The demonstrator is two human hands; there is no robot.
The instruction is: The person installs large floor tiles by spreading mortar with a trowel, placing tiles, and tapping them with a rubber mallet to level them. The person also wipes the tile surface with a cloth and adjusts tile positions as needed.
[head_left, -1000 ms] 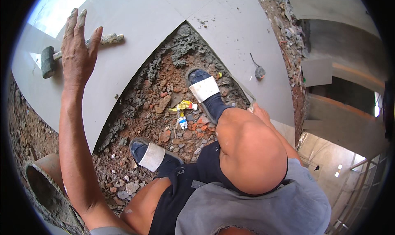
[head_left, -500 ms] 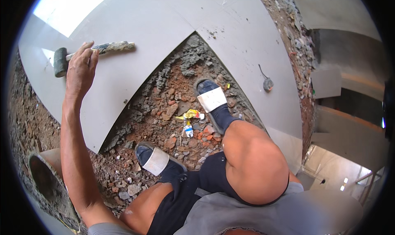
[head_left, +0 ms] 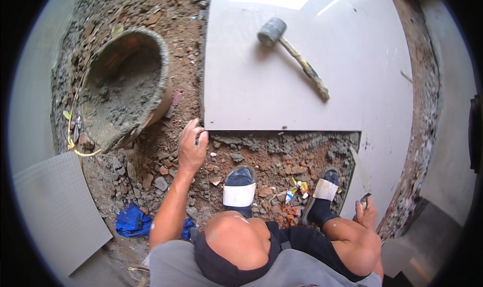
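Observation:
My left hand (head_left: 192, 148) holds nothing, its fingers apart, at the near left corner of a large glossy grey floor tile (head_left: 241, 80). Whether the fingertips touch the edge is hard to tell. On that tile lies a rubber mallet (head_left: 302, 63) with a dark grey head and a worn wooden handle, out of reach of either hand. Low on the right, my right hand (head_left: 367, 214) is closed around the dark handle of a trowel (head_left: 362, 172), whose pale, pointed blade lies over the right-hand tile (head_left: 385, 156).
A tilted bucket (head_left: 160, 108) of wet mortar (head_left: 121, 96) stands on rubble at the left. Blue plastic (head_left: 132, 220) and a pale panel (head_left: 58, 211) lie nearer. Between my sandalled feet is a yellow wrapper (head_left: 303, 187) on broken brick, beside ridged mortar (head_left: 282, 144).
My left hand has let go of the mallet, which now lies on the tile, and reached the tile's corner. The view has swung left, bringing in the bucket; my right hand and trowel now show.

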